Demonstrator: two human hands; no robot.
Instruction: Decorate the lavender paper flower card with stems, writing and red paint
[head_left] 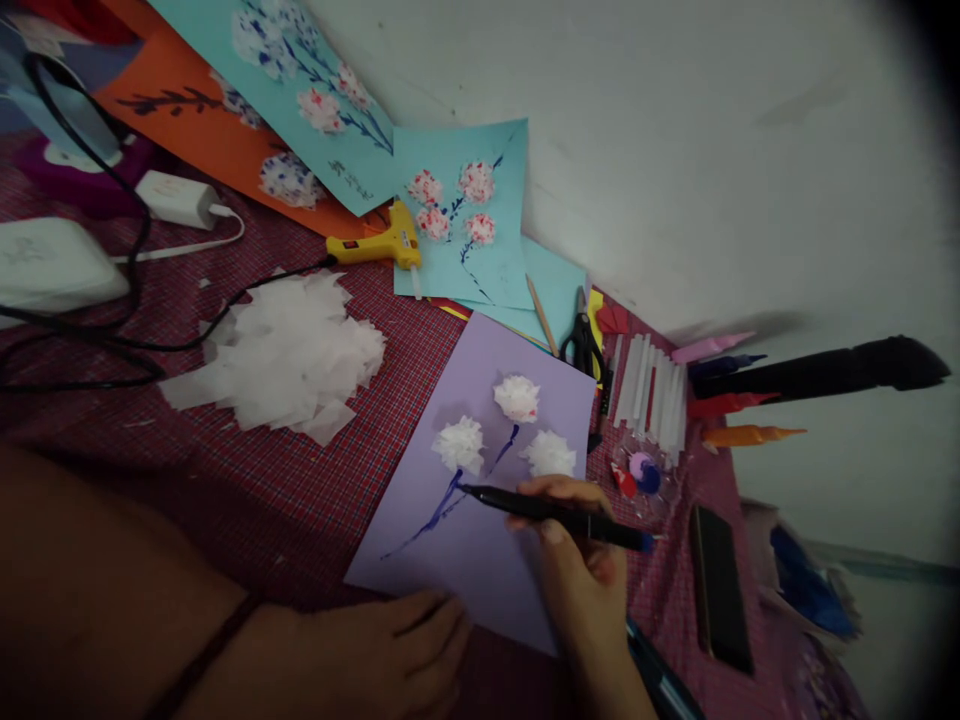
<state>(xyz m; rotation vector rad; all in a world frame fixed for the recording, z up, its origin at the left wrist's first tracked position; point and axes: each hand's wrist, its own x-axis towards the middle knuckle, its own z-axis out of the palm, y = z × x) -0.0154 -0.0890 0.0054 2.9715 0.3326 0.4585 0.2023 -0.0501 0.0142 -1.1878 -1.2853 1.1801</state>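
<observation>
right hand (574, 535): fingers clamped on pen (566, 517), card (480, 570) beneath
left hand (409, 645) rests at the card's edge, cannot tell if gripping; light pressure could let it slip, skewing the stem (435, 520) left of the right fingers.

Flowers (517, 398) on paper (484, 548), glue gun (384, 243) behind left, phone (721, 590) right

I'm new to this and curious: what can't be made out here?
In the head view:
- Left hand: fingers blurred.
- Purple paper: partly covered by the right hand and black pen.
- White device: cut off by the left edge.
- Handwriting on the turquoise card: too small to read.
- Dark blue object: cut off by the bottom edge.
</observation>
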